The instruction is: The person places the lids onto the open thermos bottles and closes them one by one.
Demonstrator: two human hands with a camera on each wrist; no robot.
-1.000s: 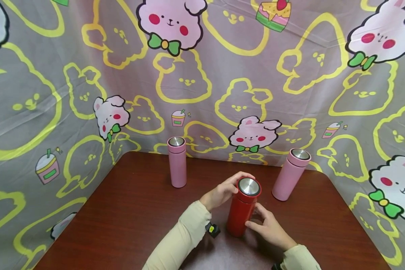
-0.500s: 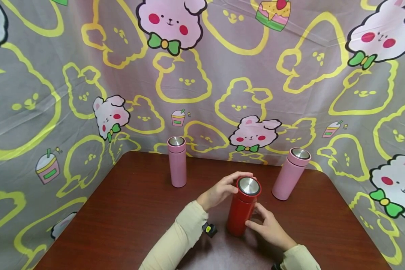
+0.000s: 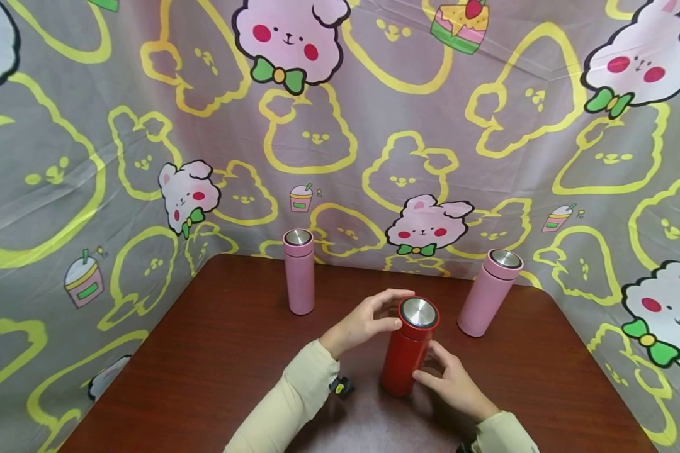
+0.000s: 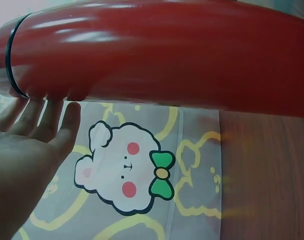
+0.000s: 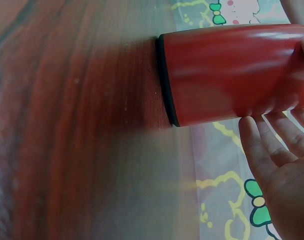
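Observation:
A red thermos bottle (image 3: 403, 363) with a silver-topped lid (image 3: 419, 313) stands on the brown table in the head view, leaning slightly. My right hand (image 3: 454, 385) grips its lower body from the right, thumb in front and fingers behind. At the lid's left side is my left hand (image 3: 364, 323), thumb and fingers spread apart, the tips at the lid's edge. In the left wrist view its fingers (image 4: 52, 117) look fairly straight against the bottle's side, the thumb hidden. The right wrist view shows the bottle's dark base (image 5: 166, 82) at the tabletop.
Two pink thermos bottles stand farther back: the left one (image 3: 300, 283) upright, the right one (image 3: 485, 299) appearing tilted. A patterned cloth (image 3: 328, 189) surrounds the table (image 3: 215, 352) behind and at the sides.
My left hand has loosened around the lid and drawn back a little to the left, its forearm moving left too. The right hand and the red thermos bottle keep their places.

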